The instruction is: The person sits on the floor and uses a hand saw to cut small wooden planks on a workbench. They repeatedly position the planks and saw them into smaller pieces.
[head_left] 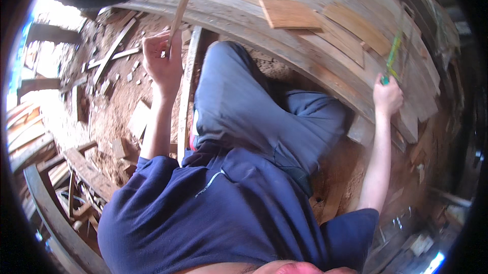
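Two items are in hand at this moment: a thin, pale wooden strip [179, 12] and a slim green-handled hand tool [392, 55], probably a small saw, though its blade is too narrow to identify with certainty. The left hand [161, 60] is closed around the lower part of the strip and holds it raised, its upper end tilted toward the curved plank workbench [315, 66]. The right hand [388, 96] is closed on the handle of the tool, whose length lies up against the far planks of the bench. A flat, orange-brown rectangular board [288, 14] lies on the bench between the two hands, with several similar brown offcuts [351, 27] just beside it. Judged from this posture, the work in hand is positioning stock against the bench for trimming. To do it well, seat the strip flat against a firm plank before any stroke, keep the left grip well apart from the tool's path, and start with light strokes so the thin stock does not split. A long grey batten [185, 91] stands beside the person's blue-trousered knee [229, 96], and loose wood scraps [122, 137] lie on the reddish earth floor [117, 106] on the left; footing among them calls for care.
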The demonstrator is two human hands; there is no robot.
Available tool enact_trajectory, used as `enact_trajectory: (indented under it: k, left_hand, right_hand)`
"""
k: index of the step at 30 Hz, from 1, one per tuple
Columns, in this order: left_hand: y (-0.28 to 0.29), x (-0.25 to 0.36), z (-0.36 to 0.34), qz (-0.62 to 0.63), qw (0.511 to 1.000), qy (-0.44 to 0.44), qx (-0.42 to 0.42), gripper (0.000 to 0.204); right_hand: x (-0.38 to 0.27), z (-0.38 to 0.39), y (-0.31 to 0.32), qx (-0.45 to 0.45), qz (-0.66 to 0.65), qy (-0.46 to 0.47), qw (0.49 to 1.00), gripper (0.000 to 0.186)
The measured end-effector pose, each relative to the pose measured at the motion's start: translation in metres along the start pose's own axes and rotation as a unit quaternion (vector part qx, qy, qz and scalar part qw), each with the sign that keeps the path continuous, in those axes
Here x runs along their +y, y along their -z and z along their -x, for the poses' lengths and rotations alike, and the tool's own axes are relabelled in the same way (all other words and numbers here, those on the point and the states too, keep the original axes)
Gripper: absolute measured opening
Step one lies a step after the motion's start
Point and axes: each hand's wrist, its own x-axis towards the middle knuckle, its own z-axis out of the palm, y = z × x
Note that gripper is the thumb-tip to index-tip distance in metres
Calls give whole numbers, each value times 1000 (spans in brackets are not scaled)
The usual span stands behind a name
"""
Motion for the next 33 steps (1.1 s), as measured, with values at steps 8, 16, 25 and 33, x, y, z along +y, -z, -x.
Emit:
enact_trajectory:
  k: [8,16,25,33]
  left_hand:
    - [-117,115,1,-24,896,-333,-292,21]
    - [-213,129,46,-135,814,-410,-389,39]
    - [-240,132,56,-185,803,-436,-361,24]
    - [-271,139,66,-104,815,-424,-381,24]
  right_hand:
    - [-2,1,5,-5,-22,-4,1000,36]
    - [-2,0,6,-24,-36,-27,999,32]
    - [-1,0,6,-30,-55,-38,997,33]
    - [-3,1,9,-25,-58,-41,997,29]
